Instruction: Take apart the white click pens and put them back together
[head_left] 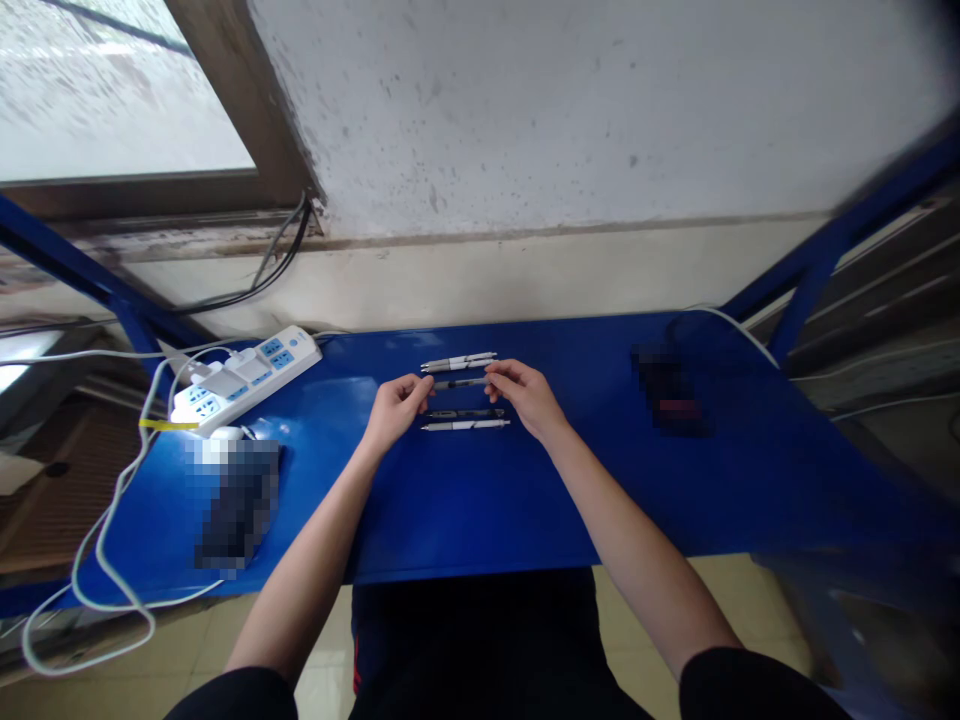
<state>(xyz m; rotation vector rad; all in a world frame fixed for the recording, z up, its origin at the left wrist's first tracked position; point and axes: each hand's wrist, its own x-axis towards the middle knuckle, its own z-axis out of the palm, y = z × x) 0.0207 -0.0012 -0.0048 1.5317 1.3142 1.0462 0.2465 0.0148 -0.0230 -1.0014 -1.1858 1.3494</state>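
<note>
A dark pen (460,384) lies crosswise between my two hands. My left hand (400,406) pinches its left end, and my right hand (523,393) pinches its right end. Just beyond it are white and grey pens (459,362), close side by side. Nearer to me, a black pen (466,414) and a white pen (465,425) rest parallel on the blue table (480,510). My fingertips cover both ends of the held pen.
A white power strip (251,378) with plugs sits at the back left, its white cables (112,560) looping over the left edge. Blurred dark objects lie at left (238,505) and right (670,390). Blue frame bars rise at both sides.
</note>
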